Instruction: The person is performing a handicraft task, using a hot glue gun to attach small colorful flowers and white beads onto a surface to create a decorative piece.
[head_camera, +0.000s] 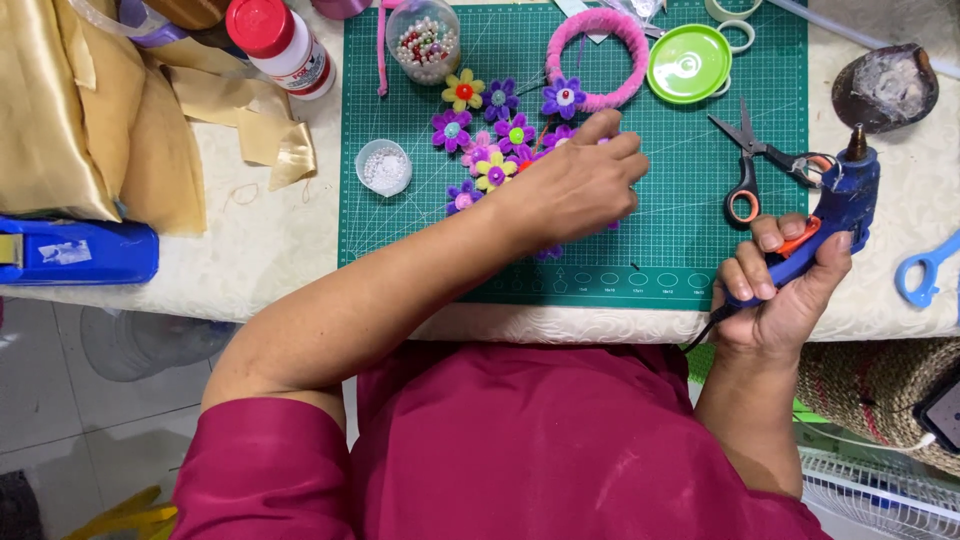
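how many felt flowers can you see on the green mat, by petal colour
Purple flowers: 6
Yellow flowers: 2
Pink flowers: 1
Total: 9 in view; the left hand rests on the cluster and may hide more, and the right hand holds the blue glue gun.

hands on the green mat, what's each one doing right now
Left hand: palm down on small felt flowers; grip hidden, cannot be told.
Right hand: closed around blue glue gun.

Bright even overhead light, soft faint shadows, sharp focus, slight edge distortion
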